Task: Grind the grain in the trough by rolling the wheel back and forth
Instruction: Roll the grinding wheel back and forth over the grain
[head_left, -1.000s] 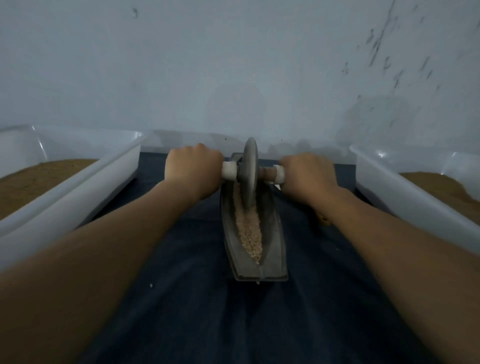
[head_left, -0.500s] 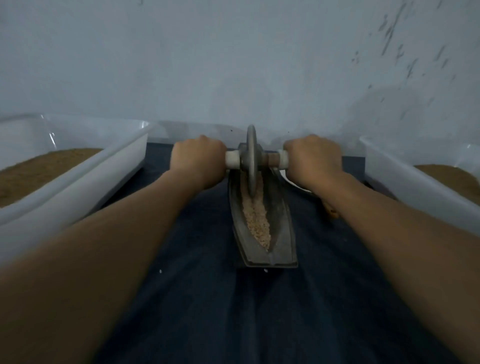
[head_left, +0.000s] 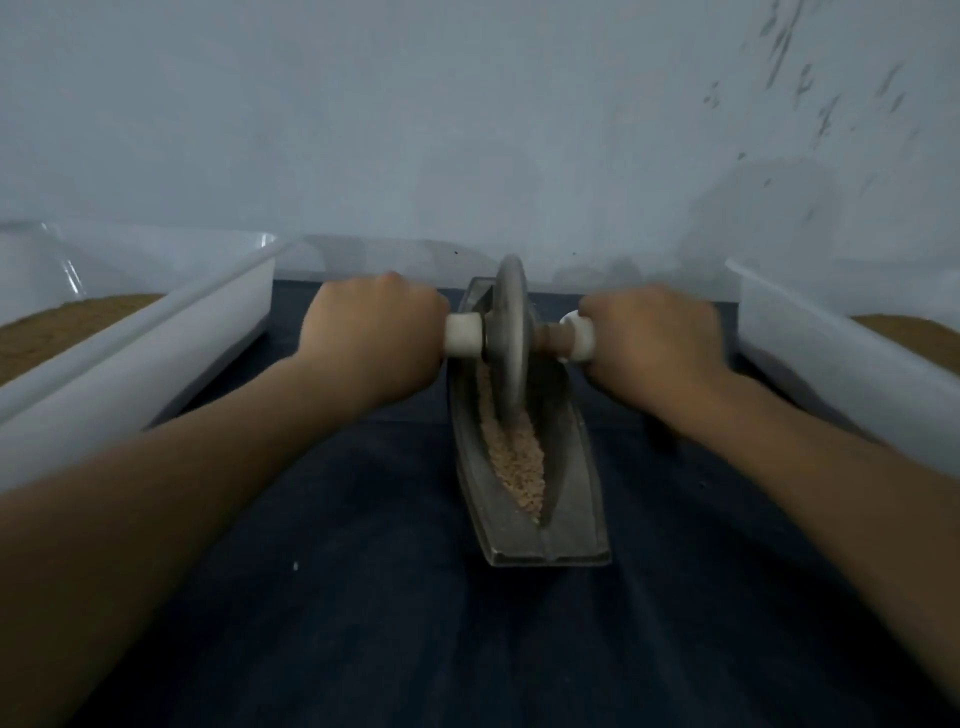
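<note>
A narrow grey boat-shaped trough (head_left: 574, 499) lies lengthwise on a dark blue cloth (head_left: 363, 597), holding a strip of pale crushed grain (head_left: 519, 462). A grey metal wheel (head_left: 510, 338) stands upright in the trough's far half, its rim down in the grain. A white-capped axle handle (head_left: 464, 334) sticks out on each side. My left hand (head_left: 371, 338) grips the left handle and my right hand (head_left: 654, 340) grips the right one, knuckles up. The wheel hides the far part of the grain.
A white plastic tub (head_left: 156, 343) with brown powder stands on the left, and a second white tub (head_left: 831, 358) with brown powder on the right. A pale wall rises just behind the trough. A small white speck (head_left: 295, 565) lies on the cloth.
The wheel has rolled back toward me from the trough's far end into the grain, with both hands still gripping the handles. The camera has shifted slightly.
</note>
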